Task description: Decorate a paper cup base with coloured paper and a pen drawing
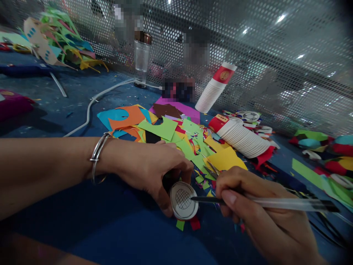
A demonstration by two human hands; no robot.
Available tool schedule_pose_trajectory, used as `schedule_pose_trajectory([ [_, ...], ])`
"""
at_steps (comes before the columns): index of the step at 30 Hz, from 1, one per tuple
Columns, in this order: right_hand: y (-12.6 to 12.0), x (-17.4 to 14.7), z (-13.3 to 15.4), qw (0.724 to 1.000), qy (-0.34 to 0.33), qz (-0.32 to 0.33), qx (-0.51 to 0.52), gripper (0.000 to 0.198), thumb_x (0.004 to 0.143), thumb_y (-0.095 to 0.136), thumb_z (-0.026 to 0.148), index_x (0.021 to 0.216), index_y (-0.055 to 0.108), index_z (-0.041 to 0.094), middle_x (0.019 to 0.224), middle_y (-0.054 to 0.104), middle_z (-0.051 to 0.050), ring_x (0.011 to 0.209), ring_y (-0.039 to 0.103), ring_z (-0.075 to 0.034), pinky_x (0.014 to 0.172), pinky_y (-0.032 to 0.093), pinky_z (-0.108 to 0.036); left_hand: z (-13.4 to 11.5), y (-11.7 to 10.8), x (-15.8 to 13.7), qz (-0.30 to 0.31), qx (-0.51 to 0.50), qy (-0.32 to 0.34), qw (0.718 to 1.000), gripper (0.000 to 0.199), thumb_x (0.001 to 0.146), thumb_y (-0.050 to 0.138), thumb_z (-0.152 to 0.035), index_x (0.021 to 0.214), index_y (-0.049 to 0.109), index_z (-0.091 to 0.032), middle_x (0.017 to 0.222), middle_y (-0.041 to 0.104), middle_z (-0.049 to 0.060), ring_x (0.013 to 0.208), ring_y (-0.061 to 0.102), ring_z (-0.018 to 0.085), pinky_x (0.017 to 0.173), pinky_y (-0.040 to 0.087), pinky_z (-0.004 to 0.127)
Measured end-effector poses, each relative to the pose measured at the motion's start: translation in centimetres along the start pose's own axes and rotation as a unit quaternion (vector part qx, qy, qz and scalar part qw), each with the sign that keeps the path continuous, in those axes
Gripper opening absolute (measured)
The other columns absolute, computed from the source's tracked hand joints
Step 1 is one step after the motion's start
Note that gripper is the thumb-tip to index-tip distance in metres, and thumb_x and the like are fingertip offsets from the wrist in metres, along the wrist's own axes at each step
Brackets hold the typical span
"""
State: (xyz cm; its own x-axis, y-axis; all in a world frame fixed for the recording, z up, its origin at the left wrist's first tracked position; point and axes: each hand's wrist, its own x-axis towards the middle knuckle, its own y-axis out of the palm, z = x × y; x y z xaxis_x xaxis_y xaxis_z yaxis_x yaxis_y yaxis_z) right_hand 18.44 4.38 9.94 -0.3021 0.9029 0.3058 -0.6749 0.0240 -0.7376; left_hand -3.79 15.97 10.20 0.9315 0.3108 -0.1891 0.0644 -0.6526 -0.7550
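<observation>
My left hand (162, 169), with a silver bangle at its wrist, grips a small round white paper cup bottom (176, 211) between thumb and fingers. Its face carries a drawn oval filled with a crossed grid of dark lines. Small green (180, 225) and red paper pieces (195, 223) show at its lower edge. In my right hand (253, 206) is a pen (286, 203) with a translucent barrel, its dark tip touching or very near the grid. Metal scissors blades (211, 169) show just behind my right fingers; the rest of them is hidden.
Coloured paper scraps (158, 127) cover the blue table (116, 228) beyond my hands. Stacked paper cups lie (245, 140) and lean (211, 94) at the right. A glass bottle (141, 59) stands by the perforated metal screen (171, 48). A white cable (89, 106) crosses the left side.
</observation>
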Motion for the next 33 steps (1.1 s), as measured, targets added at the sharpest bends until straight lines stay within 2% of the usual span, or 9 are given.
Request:
schedule_pose_trajectory([
  [5, 0.2, -0.1, -0.1, 1.000, 0.012, 0.002, 0.005, 0.026, 0.097, 0.050, 0.015, 0.077, 0.063, 0.024, 0.064, 0.063, 0.003, 0.049, 0.058, -0.011, 0.049, 0.045, -0.024, 0.0, 0.1, -0.1, -0.002, -0.003, 0.000, 1.000, 0.048, 0.070, 0.096, -0.040, 0.109, 0.073, -0.023, 0.100, 0.069, 0.000, 0.092, 0.060, 0.019, 0.069, 0.041, 0.027],
  [13, 0.5, -0.4, 0.6, 0.998, 0.006, 0.044, 0.032, 0.022, 0.097, 0.052, 0.019, 0.078, 0.063, 0.024, 0.062, 0.061, 0.004, 0.047, 0.056, -0.010, 0.048, 0.043, -0.023, -0.1, 0.0, -0.1, -0.005, -0.001, -0.003, 1.000, 0.043, 0.071, 0.094, -0.037, 0.106, 0.073, -0.024, 0.098, 0.068, -0.001, 0.092, 0.061, 0.020, 0.068, 0.042, 0.027],
  [22, 0.6, -0.2, 0.4, 1.000, -0.002, 0.030, 0.005, 0.023, 0.095, 0.050, 0.017, 0.077, 0.063, 0.024, 0.060, 0.063, 0.005, 0.046, 0.057, -0.009, 0.048, 0.045, -0.023, 0.0, 0.3, -0.1, -0.007, -0.001, -0.006, 1.000, 0.047, 0.069, 0.097, -0.040, 0.106, 0.073, -0.025, 0.097, 0.068, -0.001, 0.093, 0.061, 0.020, 0.069, 0.042, 0.026],
  [26, 0.5, -0.1, -0.1, 1.000, -0.006, 0.013, 0.007, 0.024, 0.097, 0.050, 0.016, 0.078, 0.062, 0.025, 0.062, 0.064, 0.005, 0.048, 0.059, -0.010, 0.051, 0.047, -0.023, 0.0, 0.3, -0.1, -0.004, -0.002, -0.012, 1.000, 0.047, 0.070, 0.096, -0.035, 0.109, 0.072, -0.025, 0.100, 0.069, -0.001, 0.097, 0.061, 0.021, 0.070, 0.043, 0.025],
  [33, 0.3, -0.2, -0.4, 1.000, -0.006, 0.003, 0.017, 0.025, 0.099, 0.049, 0.015, 0.079, 0.062, 0.025, 0.060, 0.060, 0.005, 0.047, 0.056, -0.010, 0.048, 0.045, -0.022, -0.1, 0.1, -0.1, -0.005, -0.008, -0.008, 1.000, 0.048, 0.069, 0.096, -0.038, 0.109, 0.073, -0.023, 0.099, 0.068, -0.001, 0.092, 0.061, 0.019, 0.067, 0.043, 0.026],
])
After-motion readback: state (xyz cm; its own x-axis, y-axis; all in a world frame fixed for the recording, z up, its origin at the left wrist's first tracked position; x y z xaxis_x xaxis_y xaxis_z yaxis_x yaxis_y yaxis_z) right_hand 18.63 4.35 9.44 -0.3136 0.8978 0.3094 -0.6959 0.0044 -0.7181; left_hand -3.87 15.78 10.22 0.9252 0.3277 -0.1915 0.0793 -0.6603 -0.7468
